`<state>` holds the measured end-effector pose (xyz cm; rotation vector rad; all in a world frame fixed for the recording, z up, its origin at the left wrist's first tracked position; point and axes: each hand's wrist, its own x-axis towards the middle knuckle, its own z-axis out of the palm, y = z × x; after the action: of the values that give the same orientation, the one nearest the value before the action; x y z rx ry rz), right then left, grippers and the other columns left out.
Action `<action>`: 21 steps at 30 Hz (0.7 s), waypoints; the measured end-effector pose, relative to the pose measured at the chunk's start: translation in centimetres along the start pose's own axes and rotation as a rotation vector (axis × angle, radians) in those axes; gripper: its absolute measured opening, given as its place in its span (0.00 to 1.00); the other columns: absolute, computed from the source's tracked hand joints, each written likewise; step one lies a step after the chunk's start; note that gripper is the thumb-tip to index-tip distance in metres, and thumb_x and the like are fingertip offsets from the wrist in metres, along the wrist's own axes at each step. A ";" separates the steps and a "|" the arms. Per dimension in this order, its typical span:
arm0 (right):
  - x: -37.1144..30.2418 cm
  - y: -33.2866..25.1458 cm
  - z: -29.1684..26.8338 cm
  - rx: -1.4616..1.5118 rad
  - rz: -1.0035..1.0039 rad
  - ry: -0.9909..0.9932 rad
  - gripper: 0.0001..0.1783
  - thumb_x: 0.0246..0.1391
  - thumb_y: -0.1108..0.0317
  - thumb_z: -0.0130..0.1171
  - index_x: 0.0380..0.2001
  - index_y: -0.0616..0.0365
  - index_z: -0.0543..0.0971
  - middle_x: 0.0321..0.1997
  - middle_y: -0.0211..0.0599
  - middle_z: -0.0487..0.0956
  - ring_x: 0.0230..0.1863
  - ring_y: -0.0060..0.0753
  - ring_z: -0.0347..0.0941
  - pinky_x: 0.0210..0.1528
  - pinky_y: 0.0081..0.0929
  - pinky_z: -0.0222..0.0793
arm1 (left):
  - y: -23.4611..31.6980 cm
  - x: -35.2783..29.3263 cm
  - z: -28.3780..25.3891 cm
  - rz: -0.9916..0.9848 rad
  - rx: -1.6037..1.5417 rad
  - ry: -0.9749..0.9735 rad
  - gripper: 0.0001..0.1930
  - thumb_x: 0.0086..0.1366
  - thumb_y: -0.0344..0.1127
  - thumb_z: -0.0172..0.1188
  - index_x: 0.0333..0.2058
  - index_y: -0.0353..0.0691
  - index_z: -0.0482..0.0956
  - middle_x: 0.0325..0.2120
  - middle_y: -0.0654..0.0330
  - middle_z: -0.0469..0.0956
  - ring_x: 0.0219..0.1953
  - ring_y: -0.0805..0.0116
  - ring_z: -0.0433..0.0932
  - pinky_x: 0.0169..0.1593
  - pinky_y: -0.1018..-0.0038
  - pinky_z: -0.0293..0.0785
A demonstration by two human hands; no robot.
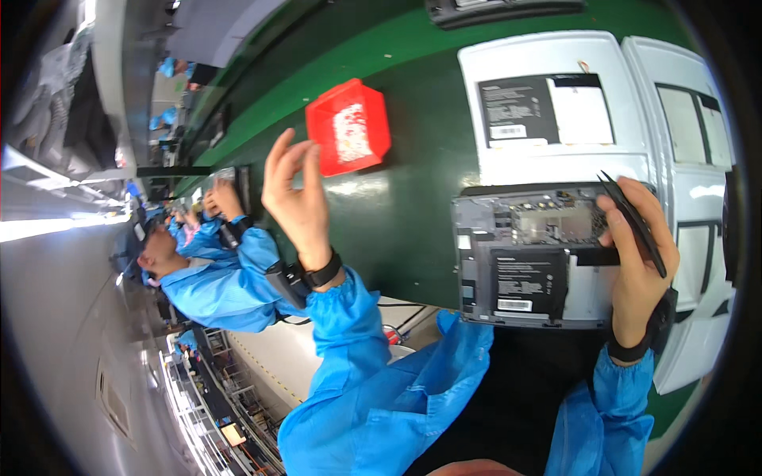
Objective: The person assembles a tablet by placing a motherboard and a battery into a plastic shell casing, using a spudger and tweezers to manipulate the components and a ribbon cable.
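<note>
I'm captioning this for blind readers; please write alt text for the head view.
A person's right hand holds black tweezers at the right end of an opened flat electronic device, battery exposed; the left hand, half-curled, is near a red bin of small white pieces.

Head-worn view (fisheye), facing down

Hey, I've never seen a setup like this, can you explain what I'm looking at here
No machine here: a person in blue sleeves works bare-handed. The single picture comes from a wide fisheye camera worn on their head, looking down, so straight edges bend near the rim. On the green workbench lie a red bin of small white pieces and white trays with battery packs. The right hand grips black tweezers at an opened, tablet-like device. The left hand is raised near the bin, apparently empty. A co-worker shows farther left.
</note>
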<state>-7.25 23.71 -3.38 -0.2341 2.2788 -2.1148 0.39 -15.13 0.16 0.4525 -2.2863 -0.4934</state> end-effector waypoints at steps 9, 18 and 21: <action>0.6 -0.6 0.8 0.190 0.187 -0.062 0.14 0.56 0.80 0.68 0.46 0.70 0.83 0.40 0.38 0.84 0.33 0.16 0.78 0.31 0.12 0.72 | 13.1 -4.9 7.7 0.405 -0.362 -0.643 0.16 0.52 0.25 0.74 0.42 0.33 0.85 0.44 0.50 0.83 0.45 0.52 0.82 0.49 0.64 0.78; 0.5 0.1 0.1 -0.012 0.087 -0.072 0.11 0.50 0.82 0.69 0.39 0.69 0.85 0.35 0.36 0.84 0.29 0.13 0.77 0.24 0.10 0.69 | 14.6 -6.3 11.6 0.453 -0.514 -0.598 0.13 0.53 0.24 0.74 0.38 0.34 0.85 0.34 0.53 0.85 0.37 0.55 0.83 0.41 0.66 0.79; 0.3 0.2 0.5 0.055 0.102 -0.047 0.11 0.50 0.81 0.70 0.39 0.68 0.85 0.35 0.36 0.84 0.30 0.14 0.78 0.25 0.09 0.69 | 14.4 -6.6 11.5 0.403 -0.513 -0.581 0.13 0.52 0.23 0.74 0.38 0.34 0.85 0.35 0.53 0.85 0.37 0.56 0.83 0.41 0.67 0.80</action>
<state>-7.53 23.21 -3.57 -0.1610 2.1550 -2.0946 -6.03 2.74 -4.43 -0.4562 -2.5580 -1.0626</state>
